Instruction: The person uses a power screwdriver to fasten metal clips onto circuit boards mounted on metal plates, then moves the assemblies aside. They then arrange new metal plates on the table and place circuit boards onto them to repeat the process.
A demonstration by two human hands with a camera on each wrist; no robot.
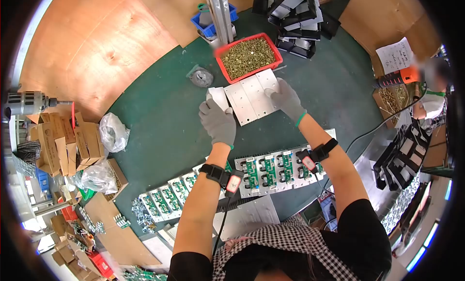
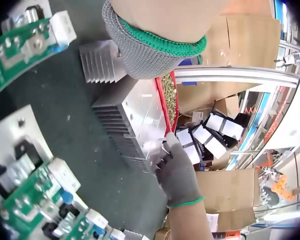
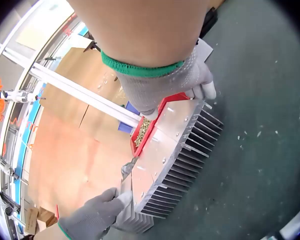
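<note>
Several finned aluminium heat sinks stand side by side in a row on the green table, flat faces up and fins down. My right hand, in a grey glove, grips the row's right end, fingers bent over its edge in the right wrist view. A separate heat sink sits at the row's left end, slightly angled from it. My gloved left hand holds this one, with the thumb on its near side; in the left wrist view the glove's cuff hides those fingers.
Behind the row is a red tray of small brass-coloured screws, with a small bag to its left. Heat sinks carrying green circuit boards line the near side. A metal post rises behind; black-and-white parts are piled at back right.
</note>
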